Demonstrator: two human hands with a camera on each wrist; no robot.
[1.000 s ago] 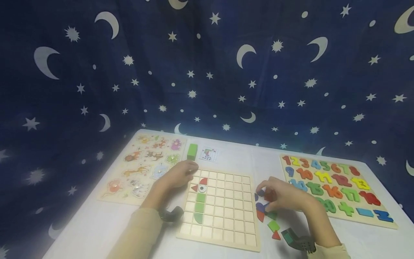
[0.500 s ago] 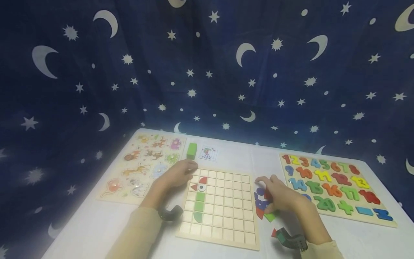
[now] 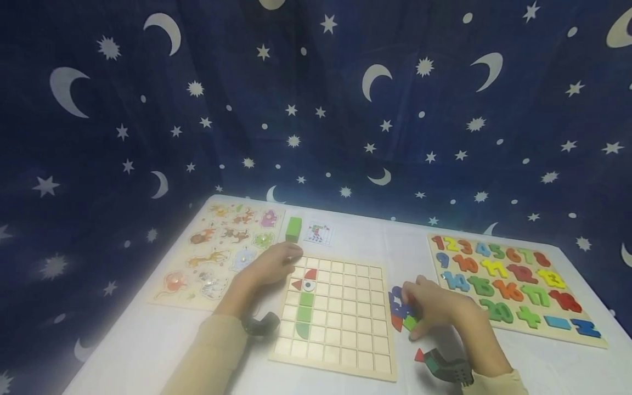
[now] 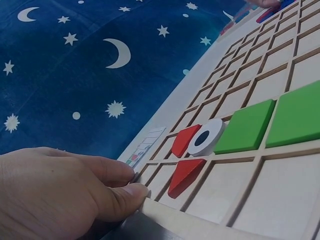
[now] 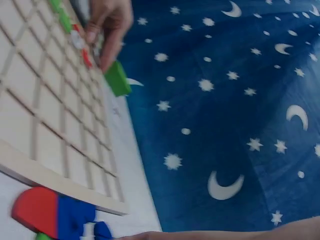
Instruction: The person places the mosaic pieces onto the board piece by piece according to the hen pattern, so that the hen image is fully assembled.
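My left hand point(image 3: 271, 266) holds the wooden grid board point(image 3: 345, 329) by its far left corner; in the left wrist view the thumb lies against the frame. Along the board's left side sit a red quarter-round point(image 3: 311, 274), a white eye disc point(image 4: 206, 137), a red triangle point(image 4: 185, 177), two green squares point(image 3: 304, 315) and a green curved piece point(image 3: 303, 331). My right hand point(image 3: 436, 304) hovers with spread fingers over loose pieces right of the board: blue pieces point(image 3: 395, 303), a red one point(image 5: 37, 212) and a green one point(image 3: 409, 322). Its palm hides some of them.
An animal peg puzzle point(image 3: 222, 269) lies at left, a number puzzle point(image 3: 513, 280) at right. Behind the board are a green block point(image 3: 293, 229) and a picture card point(image 3: 318, 233). A loose red triangle point(image 3: 419, 355) lies near the right wrist camera point(image 3: 444, 366).
My right hand has shifted slightly over the loose pieces, and its fingers have drawn back toward the near side. The left hand stays at the board's corner.
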